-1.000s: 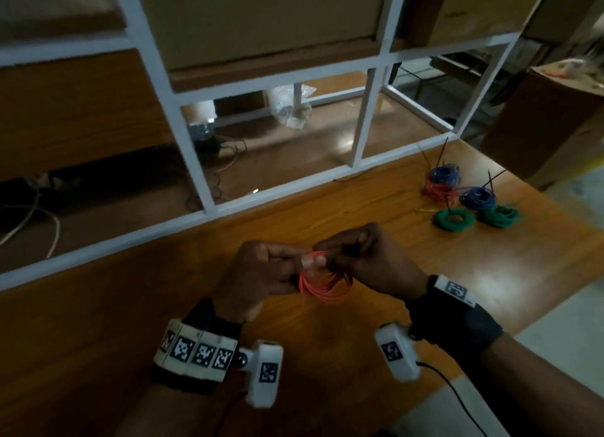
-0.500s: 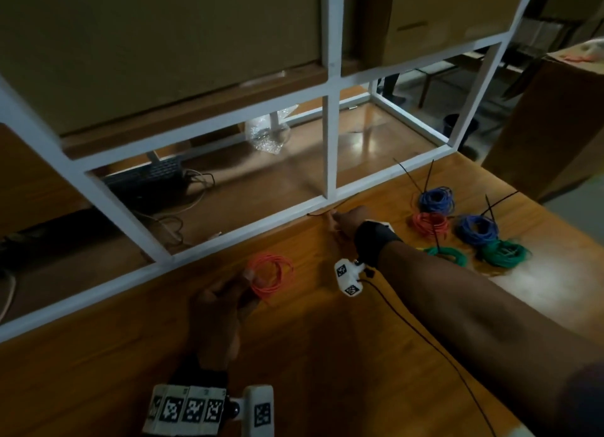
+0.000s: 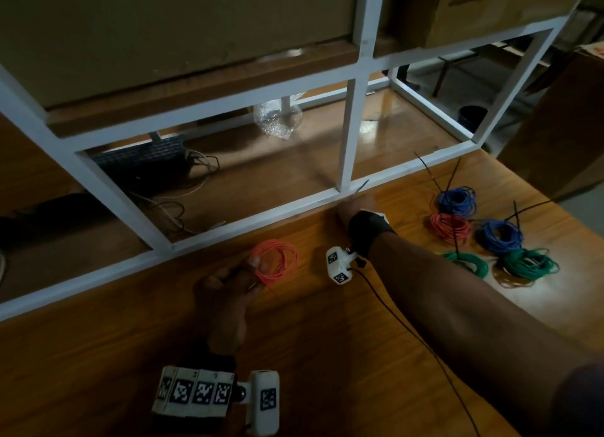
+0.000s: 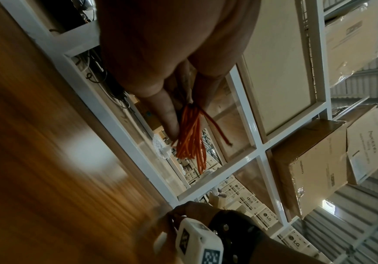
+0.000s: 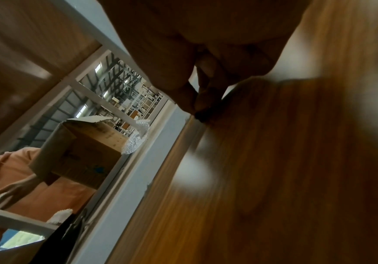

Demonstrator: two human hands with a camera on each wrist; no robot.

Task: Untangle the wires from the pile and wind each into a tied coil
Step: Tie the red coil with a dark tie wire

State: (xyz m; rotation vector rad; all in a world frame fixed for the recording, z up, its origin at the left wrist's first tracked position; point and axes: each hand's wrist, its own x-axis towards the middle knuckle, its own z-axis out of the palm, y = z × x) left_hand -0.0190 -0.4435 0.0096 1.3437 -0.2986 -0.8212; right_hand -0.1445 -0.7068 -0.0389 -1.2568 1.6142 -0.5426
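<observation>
The wooden counter (image 3: 327, 355) carried a white frame (image 3: 268, 213) along its far side. Five tied coils (image 3: 490, 237), blue, red and green, lay at the right. The left hand (image 3: 225, 293) gripped the orange wire coil (image 3: 277, 262), pinched at its edge just above the counter. The right hand (image 3: 354, 204) reached the frame rail, fingers pinched on a thin black tie (image 3: 362, 185).

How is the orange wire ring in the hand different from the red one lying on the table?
The orange coil is pinched by the left hand; the red coil lies on the table among blue and green coils. The red coil has a black tie; the orange one shows none. Both are round wound loops.
</observation>
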